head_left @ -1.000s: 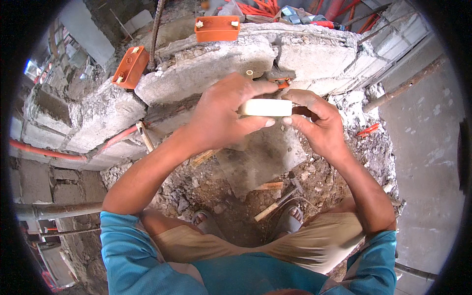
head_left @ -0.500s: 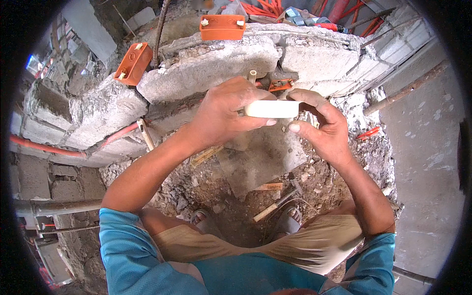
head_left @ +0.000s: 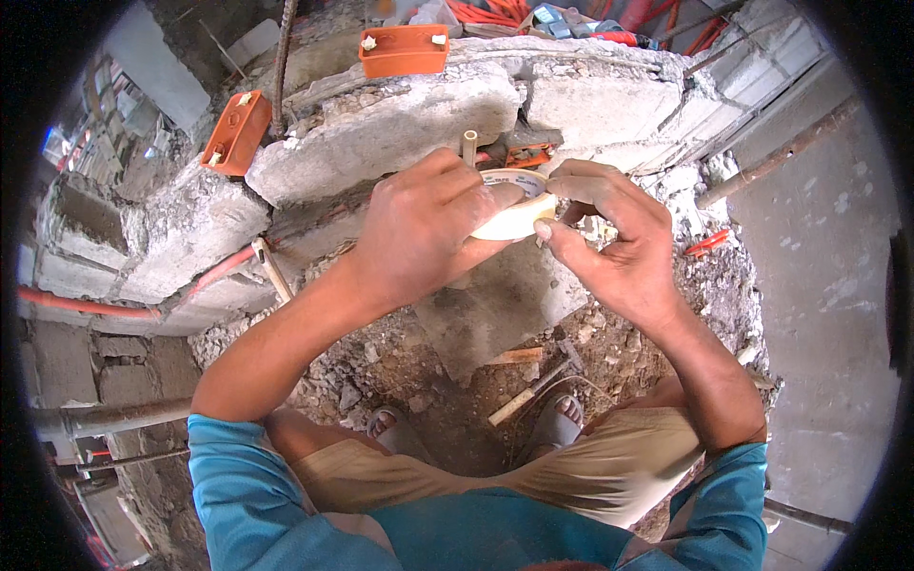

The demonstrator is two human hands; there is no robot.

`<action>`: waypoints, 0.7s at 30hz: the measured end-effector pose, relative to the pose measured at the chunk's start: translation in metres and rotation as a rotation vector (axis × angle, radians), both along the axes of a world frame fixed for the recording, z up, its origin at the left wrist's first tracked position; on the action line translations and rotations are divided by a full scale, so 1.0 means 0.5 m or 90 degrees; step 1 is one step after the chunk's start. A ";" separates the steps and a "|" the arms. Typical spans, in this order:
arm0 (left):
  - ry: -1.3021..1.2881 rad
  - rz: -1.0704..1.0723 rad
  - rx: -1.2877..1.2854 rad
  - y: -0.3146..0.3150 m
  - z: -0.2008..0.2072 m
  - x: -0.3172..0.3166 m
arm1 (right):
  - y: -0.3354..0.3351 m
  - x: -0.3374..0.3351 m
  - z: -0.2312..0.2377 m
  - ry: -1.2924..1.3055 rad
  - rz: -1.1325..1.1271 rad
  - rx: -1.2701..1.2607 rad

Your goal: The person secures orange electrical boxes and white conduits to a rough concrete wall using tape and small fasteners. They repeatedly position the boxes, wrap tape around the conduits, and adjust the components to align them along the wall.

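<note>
Cream tape roll (head_left: 514, 214) held just below broken concrete slab (head_left: 400, 124). Left hand (head_left: 419, 233) wraps it, fingers curled over the top. Right hand (head_left: 605, 238) pinches its edge, thumb and forefinger. Orange junction box (head_left: 404, 49) sits atop slab, another (head_left: 236, 131) at slab's left end.

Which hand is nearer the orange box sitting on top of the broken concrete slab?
Left. The left hand grips the tape roll just below the orange box; the right hand sits further to the right, fingers on the roll.
</note>
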State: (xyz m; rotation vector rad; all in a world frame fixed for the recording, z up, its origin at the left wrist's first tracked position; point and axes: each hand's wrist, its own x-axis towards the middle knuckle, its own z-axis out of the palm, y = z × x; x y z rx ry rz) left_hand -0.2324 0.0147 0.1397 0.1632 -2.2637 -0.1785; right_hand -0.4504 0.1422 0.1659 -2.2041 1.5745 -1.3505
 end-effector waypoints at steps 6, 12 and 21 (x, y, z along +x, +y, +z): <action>-0.073 0.018 0.025 0.003 0.001 0.012 | -0.010 -0.005 -0.017 0.005 -0.009 -0.019; -0.050 -0.011 0.043 0.005 0.002 0.012 | -0.006 -0.004 -0.013 -0.015 0.004 -0.007; -0.021 0.013 0.011 -0.001 -0.010 0.008 | -0.014 0.001 -0.025 -0.068 0.000 0.002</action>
